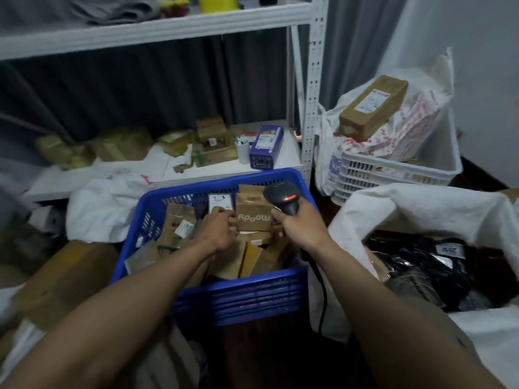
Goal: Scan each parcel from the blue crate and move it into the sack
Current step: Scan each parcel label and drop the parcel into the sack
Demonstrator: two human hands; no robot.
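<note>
Reaching into the blue crate (224, 175), the left hand (217, 230) curls its fingers over the near edge of a white-labelled parcel (220, 201) just beyond it, while the right hand (302, 223) grips the scanner (282, 196) alongside. The sack (421, 209) lies further right.

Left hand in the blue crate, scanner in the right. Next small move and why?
Probably close the left hand on the white-labelled parcel it reaches and lift it clear of the blue crate, label toward the scanner. The right hand holds the scanner over the crate, red light on; no parcel is raised yet.
</note>
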